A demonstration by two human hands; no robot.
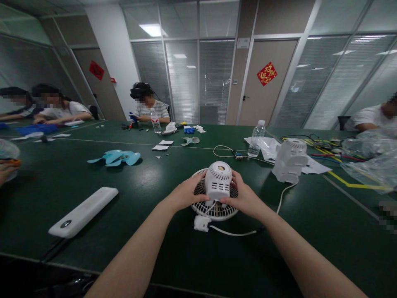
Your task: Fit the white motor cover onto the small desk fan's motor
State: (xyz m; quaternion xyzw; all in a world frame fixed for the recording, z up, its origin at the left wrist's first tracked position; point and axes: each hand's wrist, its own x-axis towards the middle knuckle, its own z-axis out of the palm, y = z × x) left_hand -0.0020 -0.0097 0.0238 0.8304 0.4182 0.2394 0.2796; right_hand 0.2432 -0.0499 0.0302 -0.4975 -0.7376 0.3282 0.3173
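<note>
Between my two hands is a white fan motor housing [217, 188], slotted, with a round hole in its top. My left hand [191, 191] is closed on its left side, and my right hand [243, 195] grips the right side. Under the housing lies a round white fan grille [217, 214], partly hidden by my hands. A small white block [202, 223] with a cable sits at the grille's near edge. Further right stands a white slotted fan base [290, 161] with its own cable. Light-blue fan blades [116, 157] lie to the left.
A long white device [83, 213] lies at the near left. Water bottles [257, 138] stand farther back, near paper and a small cabled board [238, 156]. Wires and clear plastic bags [369, 159] cover the right side. Several other people sit around the green table [149, 186].
</note>
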